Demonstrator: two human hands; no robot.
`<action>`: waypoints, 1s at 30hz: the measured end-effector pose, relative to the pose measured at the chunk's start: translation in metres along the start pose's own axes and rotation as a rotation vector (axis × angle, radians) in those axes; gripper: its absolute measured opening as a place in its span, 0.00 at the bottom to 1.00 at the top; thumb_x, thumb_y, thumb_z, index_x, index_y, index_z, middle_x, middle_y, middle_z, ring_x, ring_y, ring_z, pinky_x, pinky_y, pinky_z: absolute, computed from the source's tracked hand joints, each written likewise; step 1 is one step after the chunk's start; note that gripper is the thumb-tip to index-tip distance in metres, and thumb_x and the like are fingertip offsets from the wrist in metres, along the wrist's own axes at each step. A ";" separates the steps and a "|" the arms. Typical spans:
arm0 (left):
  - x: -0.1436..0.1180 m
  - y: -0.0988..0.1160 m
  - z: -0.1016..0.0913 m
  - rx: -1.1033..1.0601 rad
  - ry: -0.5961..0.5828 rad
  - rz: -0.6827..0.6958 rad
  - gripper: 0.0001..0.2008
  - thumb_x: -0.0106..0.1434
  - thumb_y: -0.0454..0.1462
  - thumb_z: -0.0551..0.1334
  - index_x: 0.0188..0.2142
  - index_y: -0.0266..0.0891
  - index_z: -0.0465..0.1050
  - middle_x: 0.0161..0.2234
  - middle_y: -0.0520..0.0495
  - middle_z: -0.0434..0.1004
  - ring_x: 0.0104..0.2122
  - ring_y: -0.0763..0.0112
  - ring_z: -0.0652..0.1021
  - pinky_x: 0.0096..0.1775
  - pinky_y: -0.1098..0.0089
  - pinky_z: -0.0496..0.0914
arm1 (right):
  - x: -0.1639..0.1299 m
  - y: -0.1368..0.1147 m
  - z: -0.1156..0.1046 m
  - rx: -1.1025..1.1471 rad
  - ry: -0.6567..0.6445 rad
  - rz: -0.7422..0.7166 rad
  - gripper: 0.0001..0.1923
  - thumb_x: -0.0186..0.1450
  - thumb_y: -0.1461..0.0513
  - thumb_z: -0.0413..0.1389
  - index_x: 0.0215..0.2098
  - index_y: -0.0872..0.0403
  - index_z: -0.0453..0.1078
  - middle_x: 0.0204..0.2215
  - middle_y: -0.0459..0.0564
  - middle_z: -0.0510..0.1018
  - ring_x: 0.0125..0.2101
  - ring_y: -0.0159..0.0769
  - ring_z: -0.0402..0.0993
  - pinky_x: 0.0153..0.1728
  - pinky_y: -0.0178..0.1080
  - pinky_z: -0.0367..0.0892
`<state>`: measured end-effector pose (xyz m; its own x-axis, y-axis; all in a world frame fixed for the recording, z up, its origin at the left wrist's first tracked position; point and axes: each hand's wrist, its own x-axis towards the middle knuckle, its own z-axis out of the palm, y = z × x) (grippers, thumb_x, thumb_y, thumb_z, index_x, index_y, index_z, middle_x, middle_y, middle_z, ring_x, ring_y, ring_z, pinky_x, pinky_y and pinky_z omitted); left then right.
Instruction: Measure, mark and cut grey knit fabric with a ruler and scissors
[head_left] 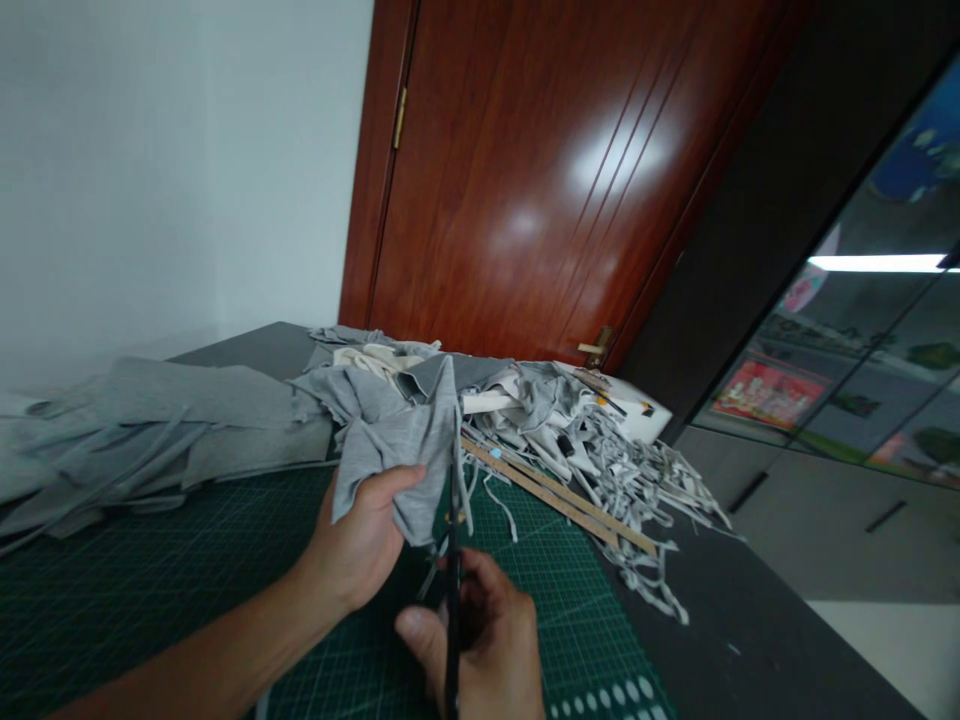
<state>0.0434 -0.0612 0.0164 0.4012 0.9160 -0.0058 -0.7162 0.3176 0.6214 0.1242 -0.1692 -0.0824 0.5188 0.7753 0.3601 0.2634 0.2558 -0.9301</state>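
In my left hand (pixel 364 540) I grip a piece of grey fabric (pixel 397 440), thumb on top, holding it up above the mat. My right hand (pixel 487 630) is closed around the handles of dark scissors (pixel 453 560). Their blades point away from me and lie along the fabric's right edge, where a narrow strip (pixel 463 480) hangs beside the piece. How far the blades are apart I cannot tell. Both hands are over the green cutting mat (pixel 322 670).
Grey cloth (pixel 217 400) lies stacked at the left. Wooden rulers (pixel 562 495) and a heap of cut scraps (pixel 622 460) lie to the right, by a white box (pixel 649 410). A brown door (pixel 510 180) stands behind the table, with a glass-fronted cabinet (pixel 847 370) at right.
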 end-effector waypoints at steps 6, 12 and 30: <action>-0.003 0.002 0.006 0.142 0.009 0.019 0.37 0.45 0.25 0.71 0.57 0.40 0.80 0.49 0.44 0.89 0.50 0.44 0.86 0.47 0.57 0.83 | 0.000 0.010 0.002 0.116 0.003 0.055 0.32 0.52 0.43 0.78 0.44 0.55 0.81 0.23 0.44 0.77 0.22 0.33 0.67 0.21 0.33 0.66; -0.004 -0.003 0.002 0.160 0.008 0.040 0.35 0.44 0.27 0.69 0.55 0.36 0.80 0.48 0.42 0.89 0.50 0.42 0.86 0.48 0.56 0.82 | 0.002 0.013 0.002 0.396 -0.099 0.115 0.33 0.53 0.43 0.77 0.45 0.54 0.77 0.23 0.39 0.71 0.17 0.23 0.55 0.14 0.27 0.57; 0.017 0.018 -0.004 0.029 0.056 -0.069 0.16 0.58 0.34 0.73 0.47 0.37 0.80 0.37 0.46 0.89 0.43 0.51 0.87 0.48 0.58 0.80 | 0.007 -0.006 -0.016 0.401 -0.118 0.125 0.32 0.53 0.42 0.77 0.43 0.54 0.76 0.19 0.36 0.68 0.14 0.23 0.57 0.14 0.28 0.54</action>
<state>0.0354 -0.0395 0.0243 0.4159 0.9047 -0.0922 -0.6711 0.3738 0.6402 0.1387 -0.1745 -0.0728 0.4236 0.8694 0.2545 -0.1437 0.3419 -0.9287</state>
